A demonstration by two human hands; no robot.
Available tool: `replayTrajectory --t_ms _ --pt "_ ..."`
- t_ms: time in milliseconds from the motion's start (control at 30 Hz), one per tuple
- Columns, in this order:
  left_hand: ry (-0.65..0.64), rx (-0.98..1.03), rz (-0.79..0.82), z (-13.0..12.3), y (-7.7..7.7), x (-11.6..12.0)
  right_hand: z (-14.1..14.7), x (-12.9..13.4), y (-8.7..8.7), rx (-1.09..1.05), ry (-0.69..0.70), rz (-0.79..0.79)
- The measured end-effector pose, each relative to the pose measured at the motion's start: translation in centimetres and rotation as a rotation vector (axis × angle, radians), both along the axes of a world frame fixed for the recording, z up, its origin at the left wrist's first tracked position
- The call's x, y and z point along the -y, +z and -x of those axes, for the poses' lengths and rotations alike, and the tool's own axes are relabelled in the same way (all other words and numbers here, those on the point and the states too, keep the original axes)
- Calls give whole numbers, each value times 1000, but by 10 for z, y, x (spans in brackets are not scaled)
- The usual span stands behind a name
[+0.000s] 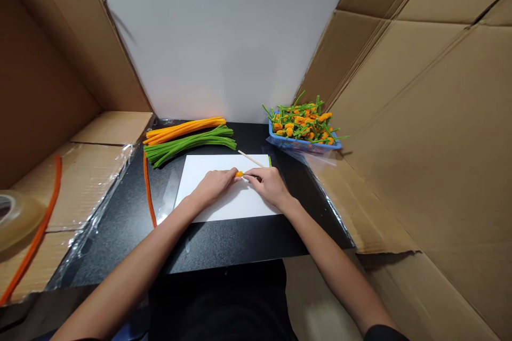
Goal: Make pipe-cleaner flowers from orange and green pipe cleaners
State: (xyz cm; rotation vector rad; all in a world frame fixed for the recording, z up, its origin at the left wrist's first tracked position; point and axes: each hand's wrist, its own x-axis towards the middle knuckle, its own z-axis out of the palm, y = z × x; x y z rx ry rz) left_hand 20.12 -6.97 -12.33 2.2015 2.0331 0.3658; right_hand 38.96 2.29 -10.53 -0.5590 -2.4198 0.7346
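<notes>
Head view: what about the hands?

Left hand [214, 186] low over the paper, fingers curled inward, fingertips pressed against a small orange pipe-cleaner tuft [239, 173]. Right hand [269, 186] facing it, fingers closed on the same tuft and around a thin wooden stick [252, 159], with the stick's free end angled up and left past the paper's top edge.

And the tuft's place?

Between both hands, above the middle of a white paper sheet [240, 205], flat on a black table [200, 248].

Farther out?

Beyond the paper, a bundle of orange pipe cleaners [184, 129] touching a bundle of green pipe cleaners [190, 145]. To the upper right, a blue plastic basket [304, 144] heaped with orange-and-green pipe-cleaner sprigs [300, 122]. Left of the paper, a loose orange pipe cleaner [149, 189] on the table; farther left, a clear tape roll [16, 221] near another orange pipe cleaner [36, 229] on cardboard. Cardboard sheets [420, 117] along both sides.
</notes>
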Motion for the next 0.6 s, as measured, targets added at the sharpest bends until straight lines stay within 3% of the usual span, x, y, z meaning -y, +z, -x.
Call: replayTrajectory --t_ms 400,600 --pt "-25 0 -22 -2 -4 0 2 1 3 5 49 78" --pt "-41 -16 -5 -2 6 1 1 -1 5 -14 47 106"
